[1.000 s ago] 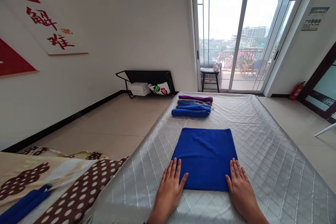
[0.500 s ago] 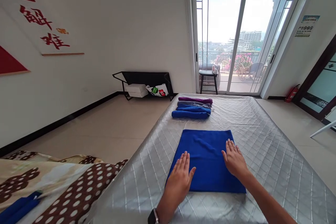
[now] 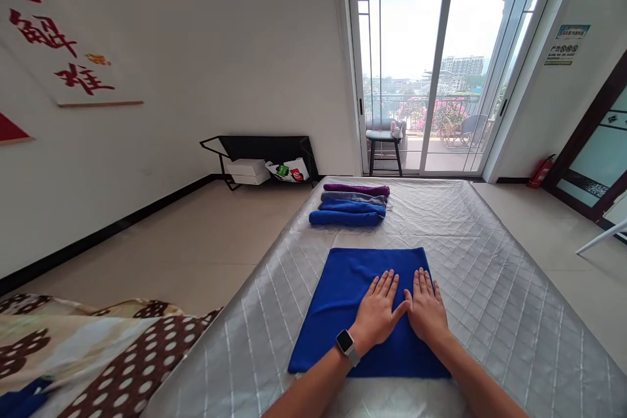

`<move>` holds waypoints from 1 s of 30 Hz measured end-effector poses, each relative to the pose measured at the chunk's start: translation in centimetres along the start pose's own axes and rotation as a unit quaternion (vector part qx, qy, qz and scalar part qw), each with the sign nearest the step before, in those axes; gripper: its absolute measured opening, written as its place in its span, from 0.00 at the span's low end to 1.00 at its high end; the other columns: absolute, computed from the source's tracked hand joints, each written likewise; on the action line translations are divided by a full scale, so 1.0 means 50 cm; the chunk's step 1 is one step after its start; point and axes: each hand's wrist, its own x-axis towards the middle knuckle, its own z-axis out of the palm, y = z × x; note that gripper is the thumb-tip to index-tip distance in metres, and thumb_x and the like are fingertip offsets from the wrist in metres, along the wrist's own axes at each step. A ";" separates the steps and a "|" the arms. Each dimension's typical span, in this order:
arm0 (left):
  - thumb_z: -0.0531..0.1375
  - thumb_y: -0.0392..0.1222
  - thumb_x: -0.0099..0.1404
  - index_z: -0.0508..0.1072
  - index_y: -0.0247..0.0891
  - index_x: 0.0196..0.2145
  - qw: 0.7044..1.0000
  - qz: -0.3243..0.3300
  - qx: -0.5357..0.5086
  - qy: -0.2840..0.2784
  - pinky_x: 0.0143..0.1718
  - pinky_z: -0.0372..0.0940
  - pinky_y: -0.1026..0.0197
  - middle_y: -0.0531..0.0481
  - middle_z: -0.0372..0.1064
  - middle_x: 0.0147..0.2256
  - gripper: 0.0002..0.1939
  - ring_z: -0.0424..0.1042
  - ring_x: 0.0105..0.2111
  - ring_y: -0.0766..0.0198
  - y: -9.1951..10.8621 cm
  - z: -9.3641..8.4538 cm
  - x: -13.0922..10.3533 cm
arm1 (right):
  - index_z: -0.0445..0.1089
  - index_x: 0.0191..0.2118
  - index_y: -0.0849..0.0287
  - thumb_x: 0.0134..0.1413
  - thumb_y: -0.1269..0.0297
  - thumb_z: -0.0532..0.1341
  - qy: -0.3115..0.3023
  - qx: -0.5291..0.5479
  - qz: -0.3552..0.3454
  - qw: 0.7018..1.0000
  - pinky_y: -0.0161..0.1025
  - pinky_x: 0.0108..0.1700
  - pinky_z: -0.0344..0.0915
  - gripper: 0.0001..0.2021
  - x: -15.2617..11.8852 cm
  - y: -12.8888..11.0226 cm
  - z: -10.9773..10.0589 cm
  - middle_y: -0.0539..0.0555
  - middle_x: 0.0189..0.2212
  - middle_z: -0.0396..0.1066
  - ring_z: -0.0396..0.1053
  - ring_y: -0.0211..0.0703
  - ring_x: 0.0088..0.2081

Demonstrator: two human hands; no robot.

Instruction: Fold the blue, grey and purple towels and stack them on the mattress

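A blue cloth [image 3: 321, 323], folded into a flat rectangle, lies on the silver quilted mattress cover [image 3: 249, 333] in front of me. My left hand [image 3: 379, 307] rests palm down near the cloth's middle, fingers stretched out. Close beside it, my right hand [image 3: 426, 307] is flat on the right part of the cloth, with its fingers extended too. The thumbs nearly meet. Neither hand grasps anything. Beyond the cloth lies a row of rolled cloths: blue rolls [image 3: 345, 217] nearest, then a grey roll [image 3: 353, 197] and a purple roll [image 3: 356, 189].
Left of the bed lies a brown and cream patterned blanket [image 3: 132, 366] with another blue cloth [image 3: 22, 398] on it. A black rack [image 3: 264, 144] holding white boxes [image 3: 247, 170] stands by the wall. A stool [image 3: 385, 137] is near the sliding glass door [image 3: 435, 78].
My left hand has slid from the cloth's left side to its middle, next to my right hand. The right hand stays flat near the right edge. The view has shifted slightly.
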 end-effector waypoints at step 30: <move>0.35 0.62 0.73 0.55 0.27 0.68 0.972 -0.228 0.054 0.015 0.65 0.54 0.43 0.32 0.56 0.65 0.41 0.54 0.67 0.47 -0.287 -0.017 -0.116 | 0.50 0.69 0.74 0.68 0.58 0.40 0.017 0.011 0.019 1.000 0.47 0.70 0.41 0.31 0.140 0.009 -0.032 0.64 0.70 0.47 0.42 0.47 0.71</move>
